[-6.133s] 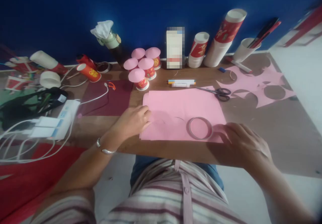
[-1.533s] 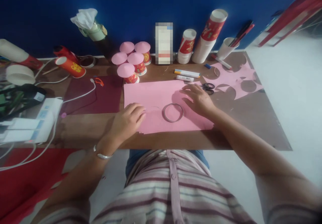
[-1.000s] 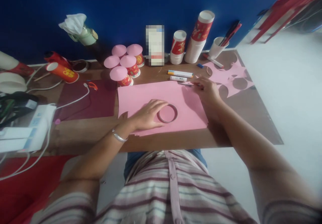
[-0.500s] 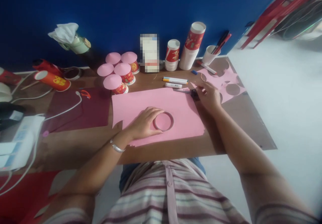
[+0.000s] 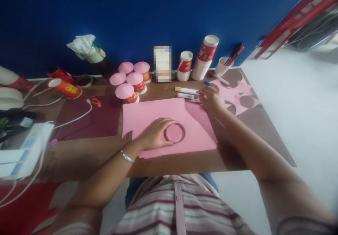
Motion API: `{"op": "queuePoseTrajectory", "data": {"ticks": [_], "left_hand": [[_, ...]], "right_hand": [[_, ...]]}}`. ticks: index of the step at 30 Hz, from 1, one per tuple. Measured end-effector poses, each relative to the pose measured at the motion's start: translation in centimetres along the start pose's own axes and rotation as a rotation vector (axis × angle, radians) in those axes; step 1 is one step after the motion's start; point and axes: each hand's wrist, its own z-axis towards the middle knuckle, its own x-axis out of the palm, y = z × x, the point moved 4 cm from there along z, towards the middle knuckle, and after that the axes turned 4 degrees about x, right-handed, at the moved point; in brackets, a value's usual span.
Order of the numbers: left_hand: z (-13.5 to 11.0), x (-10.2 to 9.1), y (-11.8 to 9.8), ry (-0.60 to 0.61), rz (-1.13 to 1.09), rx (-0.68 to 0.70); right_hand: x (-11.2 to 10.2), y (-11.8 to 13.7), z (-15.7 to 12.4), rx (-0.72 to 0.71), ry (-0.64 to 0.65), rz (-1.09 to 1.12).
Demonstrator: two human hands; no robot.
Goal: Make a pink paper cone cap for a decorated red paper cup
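My left hand (image 5: pixel 157 133) curls around the left side of a thin round ring (image 5: pixel 185 133) and presses it onto a sheet of pink paper (image 5: pixel 148 111). Pink paper shows through the ring's middle. At the sheet's upper right corner, my right hand (image 5: pixel 212 101) has its fingertips pinched at the right end of a white marker (image 5: pixel 188 91) with coloured ends. A white glue-stick-like tube (image 5: pixel 185 96) lies just below that marker. Scissors (image 5: pixel 193 101) lie partly hidden under my right hand.
Several red paper cups topped with pink cones (image 5: pixel 125 91) stand at the back left. Behind the paper are a phone (image 5: pixel 162 64), stacked cups (image 5: pixel 201 66) and a pen cup (image 5: pixel 221 66). Cut pink scraps (image 5: pixel 241 90) lie right; a power strip (image 5: pixel 31 150) sits left.
My right hand has moved left from the scissors to the marker's end. My left hand keeps its hold on the ring. The whole view has shifted slightly.
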Motion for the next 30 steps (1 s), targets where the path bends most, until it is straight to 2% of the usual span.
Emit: {"op": "queuePoseTrajectory", "data": {"ticks": [4,8,15,19,22,27,30], "left_hand": [[0.0,-0.2,-0.3,-0.003,-0.014,-0.007],[-0.2,-0.4,-0.3,-0.015,-0.051,0.014],[-0.5,-1.4,0.9,-0.088,-0.175,-0.052],[-0.4,-2.4,1.5,-0.21,-0.24,-0.106],[0.1,-3.4,1.9,-0.299,-0.204,-0.139],[2.1,-5.1,2.8,-0.402,-0.108,-0.174],[3.7,-5.6,3.8,-0.499,-0.2,-0.235]], "right_hand": [[1.3,1.2,2.2,0.037,0.071,-0.055],[2.0,2.2,2.8,-0.016,0.057,-0.092],[2.0,0.7,3.7,0.001,0.107,-0.224],[2.1,0.5,3.5,0.005,0.119,-0.237],[2.1,0.6,3.3,-0.005,0.14,-0.238],[1.4,0.5,3.4,-0.004,0.162,-0.189],[0.6,0.7,3.6,0.031,0.148,-0.113]]}}
